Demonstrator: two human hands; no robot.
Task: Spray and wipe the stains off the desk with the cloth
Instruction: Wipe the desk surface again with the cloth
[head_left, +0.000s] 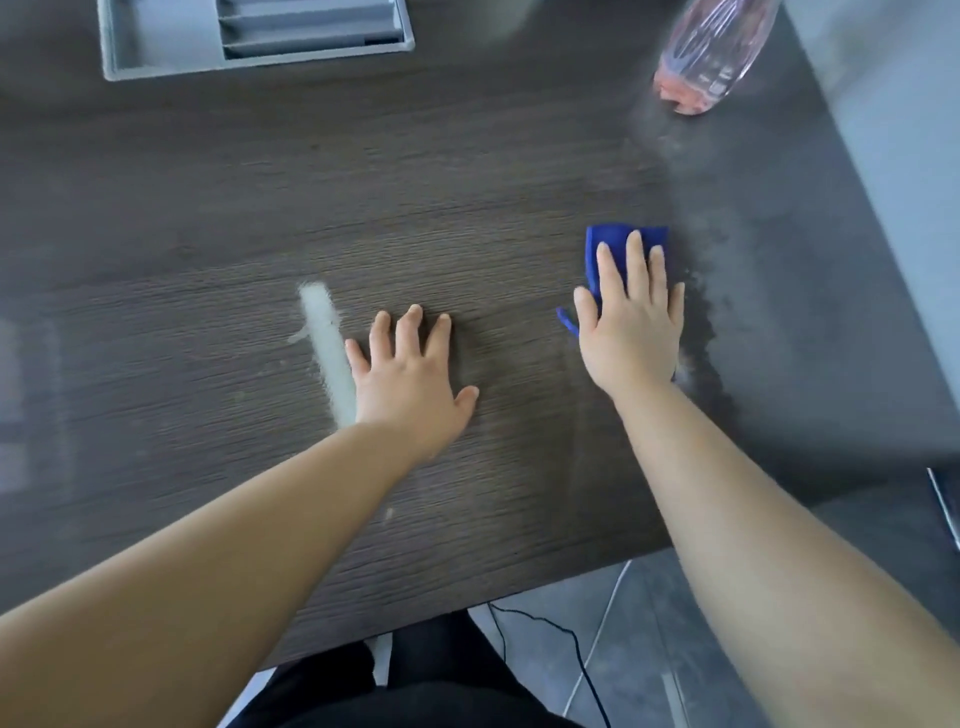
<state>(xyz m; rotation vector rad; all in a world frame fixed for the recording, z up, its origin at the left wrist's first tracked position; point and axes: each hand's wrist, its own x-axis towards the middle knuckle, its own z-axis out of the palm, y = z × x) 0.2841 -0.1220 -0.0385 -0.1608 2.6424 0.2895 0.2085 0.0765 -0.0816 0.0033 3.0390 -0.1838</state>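
Note:
My right hand (631, 322) presses flat on a folded blue cloth (613, 249) on the dark wood desk (467, 208), fingers straight. A greyish wet smear (701, 332) runs along the desk just right of the cloth. My left hand (410, 374) rests flat on the desk with fingers spread, holding nothing. A white streak stain (327, 343) lies just left of my left hand. A clear spray bottle with pink liquid (711, 57) stands at the far right of the desk, blurred.
A grey plastic tray with dividers (156, 57) sits at the far left. The desk's front edge runs diagonally below my arms; the floor with a black cable (571, 649) shows beneath. A pale wall or panel (893, 156) borders the right side.

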